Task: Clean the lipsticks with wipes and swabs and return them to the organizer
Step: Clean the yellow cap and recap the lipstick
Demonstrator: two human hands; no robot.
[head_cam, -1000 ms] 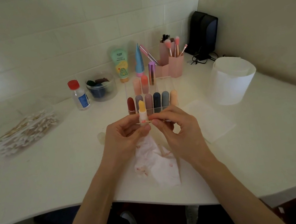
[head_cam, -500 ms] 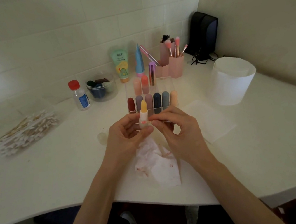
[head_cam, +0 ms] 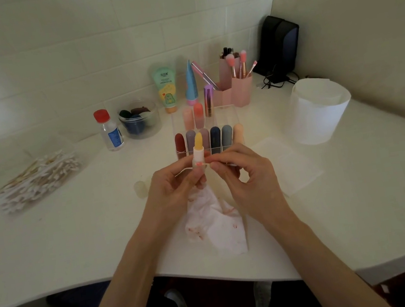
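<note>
My left hand (head_cam: 174, 184) grips an uncapped yellow lipstick (head_cam: 198, 148) upright, just in front of the clear organizer (head_cam: 229, 114). My right hand (head_cam: 241, 173) pinches a thin cotton swab (head_cam: 204, 164) and lays its pink-stained tip across the lipstick's pale tube. Several capped lipsticks (head_cam: 216, 136) stand in the organizer's front row, two peach ones (head_cam: 193, 117) behind. A stained, crumpled wipe (head_cam: 215, 225) lies on the table under my hands. A pale cap (head_cam: 140, 188) stands left of my left hand.
A clear box of cotton swabs (head_cam: 38, 176) sits at the left, a red-capped bottle (head_cam: 109, 131) and a jar (head_cam: 139, 119) behind. A white tub of wipes (head_cam: 319, 111) stands at the right, a flat wipe (head_cam: 288, 163) beside it. Pink brush holders (head_cam: 236, 89) are at the back.
The swab tip has shifted slightly along the lipstick tube as my right hand moved a little; my left hand keeps the lipstick in place.
</note>
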